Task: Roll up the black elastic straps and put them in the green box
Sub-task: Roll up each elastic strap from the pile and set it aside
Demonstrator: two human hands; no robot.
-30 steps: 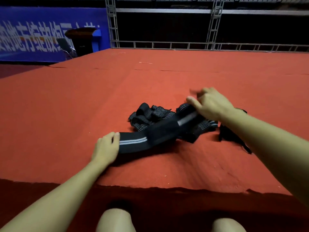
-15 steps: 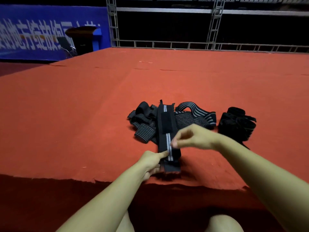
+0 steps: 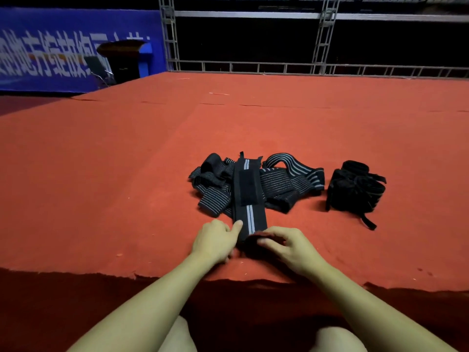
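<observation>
Black elastic strap with grey centre stripes (image 3: pixel 247 199) lies lengthwise on red carpeted surface (image 3: pixel 101 186), near end pinched by left hand (image 3: pixel 215 241) and right hand (image 3: pixel 289 246); keep roll tight, edges aligned; green box unseen.

White Chinese characters on the blue banner (image 3: pixel 63 54); too blurred for reading
</observation>
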